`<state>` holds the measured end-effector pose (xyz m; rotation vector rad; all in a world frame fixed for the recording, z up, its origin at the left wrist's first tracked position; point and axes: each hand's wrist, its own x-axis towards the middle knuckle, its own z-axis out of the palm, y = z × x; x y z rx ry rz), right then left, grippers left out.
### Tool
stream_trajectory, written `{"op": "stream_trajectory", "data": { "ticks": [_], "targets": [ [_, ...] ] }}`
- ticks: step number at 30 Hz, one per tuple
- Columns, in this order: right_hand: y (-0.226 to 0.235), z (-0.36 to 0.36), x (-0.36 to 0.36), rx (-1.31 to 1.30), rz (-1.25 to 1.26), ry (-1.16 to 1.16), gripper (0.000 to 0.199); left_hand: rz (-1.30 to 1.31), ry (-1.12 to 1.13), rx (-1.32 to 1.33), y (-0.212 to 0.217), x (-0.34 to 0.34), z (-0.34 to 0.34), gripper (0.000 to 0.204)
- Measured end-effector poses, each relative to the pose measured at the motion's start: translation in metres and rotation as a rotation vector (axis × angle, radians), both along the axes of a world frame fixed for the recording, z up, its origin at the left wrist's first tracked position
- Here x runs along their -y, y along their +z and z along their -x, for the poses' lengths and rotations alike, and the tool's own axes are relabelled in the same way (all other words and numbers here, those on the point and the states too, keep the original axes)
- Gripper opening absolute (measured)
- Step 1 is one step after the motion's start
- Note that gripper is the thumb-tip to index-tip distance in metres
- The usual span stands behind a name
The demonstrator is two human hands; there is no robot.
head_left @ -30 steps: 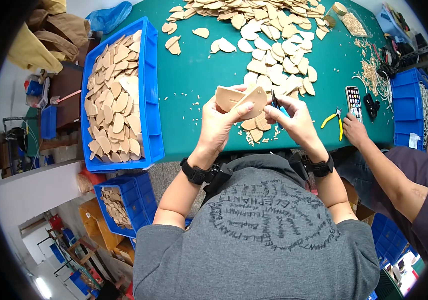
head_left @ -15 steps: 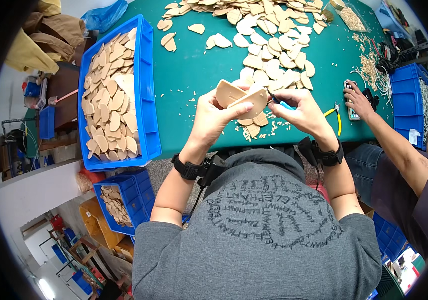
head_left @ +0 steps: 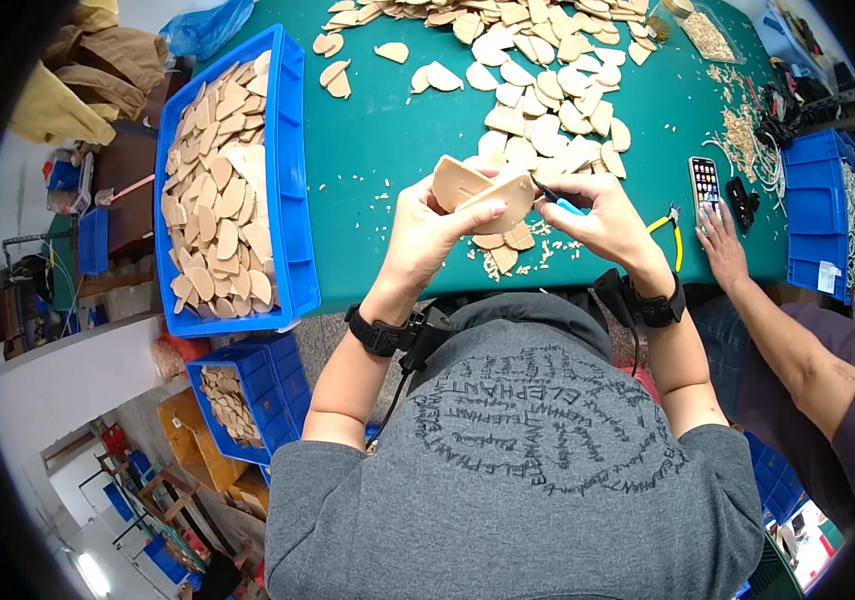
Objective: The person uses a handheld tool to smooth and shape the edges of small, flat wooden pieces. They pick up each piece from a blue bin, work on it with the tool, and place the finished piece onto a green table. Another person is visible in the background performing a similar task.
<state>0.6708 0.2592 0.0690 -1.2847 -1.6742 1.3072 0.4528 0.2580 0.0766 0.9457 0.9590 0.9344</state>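
Note:
Between the fingers and thumb of my left hand are flat, tan, rounded pieces, two of them showing, one crossing behind the other at an angle. My right hand is closed on a small blue-and-black hand tool. Its dark end meets the right edge of the front piece; the fingers hide most of the tool, so its exact kind does not show. Just below my hands, a few similar tan pieces lie on the green table amid small tan scraps.
At left stands a blue crate full of tan pieces. A large heap of them spreads across the far table. Yellow-handled pliers lie right of my hand. A co-worker's hand touches a phone near another blue crate.
My hands and the pieces stay nearly in place. The co-worker's hand has slid toward the near side of the phone, and the phone's screen is now lit and uncovered.

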Motion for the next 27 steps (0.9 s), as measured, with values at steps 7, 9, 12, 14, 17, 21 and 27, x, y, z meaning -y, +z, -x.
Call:
{"op": "stream_trajectory", "data": {
  "ticks": [7,9,12,14,17,21,27],
  "targets": [
    [0.001,0.002,-0.003,0.037,-0.06,0.04,0.019,-0.017,0.001,-0.01,-0.002,-0.001,0.001,0.044],
    [0.0,0.002,-0.004,0.064,-0.054,0.043,0.018,-0.027,0.007,-0.01,-0.002,-0.002,0.002,0.043],
    [-0.005,0.006,-0.005,0.025,-0.139,0.037,0.017,-0.035,0.007,-0.024,-0.002,-0.002,0.002,0.041],
    [-0.009,0.006,-0.006,0.053,-0.104,0.035,0.017,-0.04,0.006,-0.039,-0.003,-0.003,0.003,0.04],
    [-0.014,0.009,-0.005,0.061,-0.09,0.014,0.016,-0.046,0.006,-0.053,-0.006,-0.004,0.005,0.04],
    [-0.014,0.013,-0.007,0.065,-0.013,0.028,0.017,-0.011,0.021,-0.045,-0.008,-0.004,0.011,0.044],
    [-0.003,0.041,-0.014,-0.479,0.419,-0.022,0.023,0.1,0.131,0.085,-0.013,0.006,0.032,0.046]
  ]
}}
